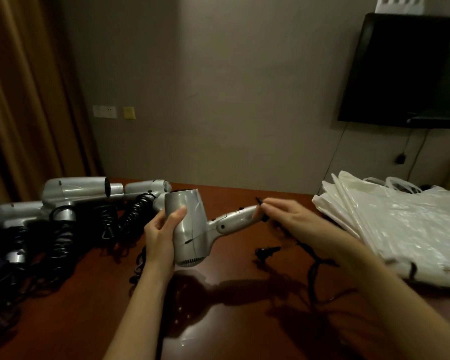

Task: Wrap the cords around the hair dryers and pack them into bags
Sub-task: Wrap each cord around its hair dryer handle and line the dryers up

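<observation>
Overhead, hair dryer (190, 224) in hands (161, 229).

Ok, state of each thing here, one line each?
held hair dryer: lifted off the table, cord not wrapped
left hand: grips the dryer's barrel
right hand: pinches the cord at the handle's end
plug: lying loose on the table
bags: stacked flat

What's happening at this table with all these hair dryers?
A person is preparing a silver hair dryer for packing. The left hand grips its barrel, while the right hand pinches the black cord at the end of the handle; the rest of the cord trails loose on the brown table, not yet wrapped. More dryers with coiled cords are piled at the left, and white plastic bags lie stacked at the right.
</observation>
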`<state>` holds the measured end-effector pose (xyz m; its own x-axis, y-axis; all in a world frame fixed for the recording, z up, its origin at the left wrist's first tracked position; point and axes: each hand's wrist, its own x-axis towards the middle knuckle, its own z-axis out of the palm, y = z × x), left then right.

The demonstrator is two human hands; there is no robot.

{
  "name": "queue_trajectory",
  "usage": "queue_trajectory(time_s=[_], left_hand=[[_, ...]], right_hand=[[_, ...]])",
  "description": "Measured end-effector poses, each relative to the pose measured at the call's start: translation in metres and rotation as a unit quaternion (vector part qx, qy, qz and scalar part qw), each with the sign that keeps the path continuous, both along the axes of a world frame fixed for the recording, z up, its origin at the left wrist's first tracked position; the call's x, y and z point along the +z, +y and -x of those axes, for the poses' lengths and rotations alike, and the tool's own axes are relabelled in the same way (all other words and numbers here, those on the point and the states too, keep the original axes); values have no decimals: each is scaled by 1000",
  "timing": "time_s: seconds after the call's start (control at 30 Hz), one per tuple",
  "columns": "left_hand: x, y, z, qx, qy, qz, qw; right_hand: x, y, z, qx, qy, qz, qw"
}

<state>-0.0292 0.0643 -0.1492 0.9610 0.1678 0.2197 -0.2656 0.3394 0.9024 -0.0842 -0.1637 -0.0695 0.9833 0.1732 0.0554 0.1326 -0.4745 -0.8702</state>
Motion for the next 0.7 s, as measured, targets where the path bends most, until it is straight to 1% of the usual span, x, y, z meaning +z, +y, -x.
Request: queue_trajectory(time_s=[0.07, 0.17, 0.2, 0.3, 0.33, 0.47, 0.57, 0.63, 0.7], left_hand=[[-1, -3, 0, -7, 11, 12, 1000], [-3, -6, -1, -8, 26, 28, 999], [-4, -6, -1, -7, 31, 34, 999], [-5, -4, -3, -4, 40, 60, 997], [-5, -4, -3, -3, 42, 68, 997], [-4, -8, -2, -13, 46, 102, 994], [-3, -14, -2, -43, 63, 142, 987], [-3, -14, -2, -70, 63, 159, 983], [-4, -10, -5, -90, 67, 155, 982]], right_hand=[[-20, 10, 3, 7, -9, -36, 999], [-41, 16, 1, -9, -33, -49, 998], [-45, 16, 0, -11, -22, -76, 997], [-54, 12, -1, 5, 72, -194, 978], [-56, 10, -1, 11, 94, -209, 973], [-53, -1, -4, 24, 162, -181, 970], [-44, -8, -8, 39, 211, -148, 966], [-43, -17, -15, 59, 204, -122, 969], [-41, -27, -23, 61, 197, -66, 976]])
